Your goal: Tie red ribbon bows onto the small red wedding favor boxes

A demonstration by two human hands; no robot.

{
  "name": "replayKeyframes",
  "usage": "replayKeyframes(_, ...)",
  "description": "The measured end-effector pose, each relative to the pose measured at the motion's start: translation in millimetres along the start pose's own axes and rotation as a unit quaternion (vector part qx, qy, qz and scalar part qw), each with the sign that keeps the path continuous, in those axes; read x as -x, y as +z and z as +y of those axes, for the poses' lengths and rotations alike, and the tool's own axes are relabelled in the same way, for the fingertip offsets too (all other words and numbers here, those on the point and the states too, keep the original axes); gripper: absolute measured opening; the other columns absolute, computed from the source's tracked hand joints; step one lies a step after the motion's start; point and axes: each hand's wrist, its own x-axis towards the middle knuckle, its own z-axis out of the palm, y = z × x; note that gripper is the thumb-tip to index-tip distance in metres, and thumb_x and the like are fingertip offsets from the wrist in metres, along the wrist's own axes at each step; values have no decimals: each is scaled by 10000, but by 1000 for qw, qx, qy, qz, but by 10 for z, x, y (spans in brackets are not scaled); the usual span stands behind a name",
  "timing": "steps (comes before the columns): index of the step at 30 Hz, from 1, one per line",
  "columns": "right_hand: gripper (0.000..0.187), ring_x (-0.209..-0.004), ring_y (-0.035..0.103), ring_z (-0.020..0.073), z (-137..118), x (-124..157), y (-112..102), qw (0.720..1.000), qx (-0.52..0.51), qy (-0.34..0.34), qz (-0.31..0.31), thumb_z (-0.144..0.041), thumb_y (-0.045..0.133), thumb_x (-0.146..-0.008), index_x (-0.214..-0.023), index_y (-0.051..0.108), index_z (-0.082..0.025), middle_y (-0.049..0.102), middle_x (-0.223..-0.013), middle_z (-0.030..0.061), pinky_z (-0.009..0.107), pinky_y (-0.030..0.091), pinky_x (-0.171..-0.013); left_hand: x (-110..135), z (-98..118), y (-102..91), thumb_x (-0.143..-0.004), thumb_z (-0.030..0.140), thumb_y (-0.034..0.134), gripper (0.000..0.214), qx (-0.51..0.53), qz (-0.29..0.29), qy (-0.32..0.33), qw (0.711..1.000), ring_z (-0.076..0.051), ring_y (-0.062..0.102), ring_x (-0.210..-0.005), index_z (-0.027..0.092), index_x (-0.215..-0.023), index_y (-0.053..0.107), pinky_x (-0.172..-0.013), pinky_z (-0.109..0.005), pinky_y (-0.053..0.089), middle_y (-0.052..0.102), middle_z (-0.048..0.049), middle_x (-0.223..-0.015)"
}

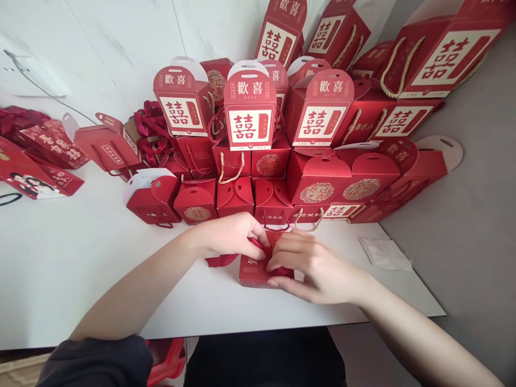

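White marbled wall (121,32) is standing behind a white bench (193,306), with a grey wall (471,188) bordering it on the right. Stacked red gift boxes (236,204) are crowding the back of the bench, several showing large characters on pale panels and some bearing twisted cord handles. In front of the lowest row, near the bench's front edge, a single red box (248,277) is resting under both hands. The left hand (229,236) is bending over the box's far left part, its grip pinching red ribbon (221,261) between thumb and fingers, while a loose stretch is lying just left of the box. The right hand (318,263) is covering the box's right side with its fingers curled; red material is showing beneath them, but I cannot tell whether this grip is holding it. Farther left, printed red bags (36,177) are lying near a tilted red box (107,145), and a folded white sheet (387,253) is lying toward the right end.
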Motion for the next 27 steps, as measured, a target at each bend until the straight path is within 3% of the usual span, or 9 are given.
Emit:
replayKeyframes(5, 155, -791, 605, 139, 167, -115, -100, 981, -114, 135, 82, -234, 469, -994, -964, 615, -192, 672, -923, 38, 273, 468, -732, 46, 44, 96, -733, 234, 643, 208, -115, 94, -1, 989, -139, 631, -694, 183, -901, 754, -614, -224, 447, 716, -7, -799)
replayKeyframes(8, 114, -787, 623, 129, 293, -185, -111, 983, -127, 122, 59, -152, 538, -936, -987, 628, -199, 685, -939, 17, 259, 480, -732, 83, 57, 201, -718, 200, 625, 165, -161, 192, 8, 968, -121, 600, -626, 194, -837, 740, -566, -209, 422, 689, 10, -717)
replayKeyframes(12, 162, -820, 631, 141, 382, -263, -144, 989, -111, 89, 35, -110, 582, -894, -987, 677, -202, 680, -953, 24, 279, 495, -761, 71, -67, 334, -749, 186, 600, 105, -209, 374, 55, 902, -81, 498, -516, 198, -801, 690, -527, -199, 379, 613, 39, -603)
replayKeyframes(14, 178, -819, 637, 144, 397, -302, -157, 990, -109, 81, 34, -123, 597, -894, -1005, 700, -217, 681, -957, 27, 286, 501, -761, 41, -173, 367, -754, 171, 603, 70, -202, 422, 94, 879, -69, 476, -502, 188, -788, 662, -521, -190, 375, 599, 43, -600)
replayKeyframes(22, 222, -826, 656, 138, 451, -297, -90, 985, -153, 68, 36, -143, 557, -930, -1043, 727, -232, 690, -982, 40, 280, 517, -757, 7, -397, 411, -811, 234, 625, 59, -122, 425, 134, 887, -59, 426, -472, 180, -798, 644, -475, -187, 346, 555, 46, -570)
replayKeyframes(27, 137, -804, 641, 161, 434, -231, 2, 988, -87, 70, 110, -159, 588, -896, -956, 702, -209, 705, -918, 44, 303, 498, -753, -8, -414, 436, -817, 232, 616, 60, -115, 428, 132, 887, -62, 432, -477, 182, -793, 638, -479, -192, 347, 561, 40, -576)
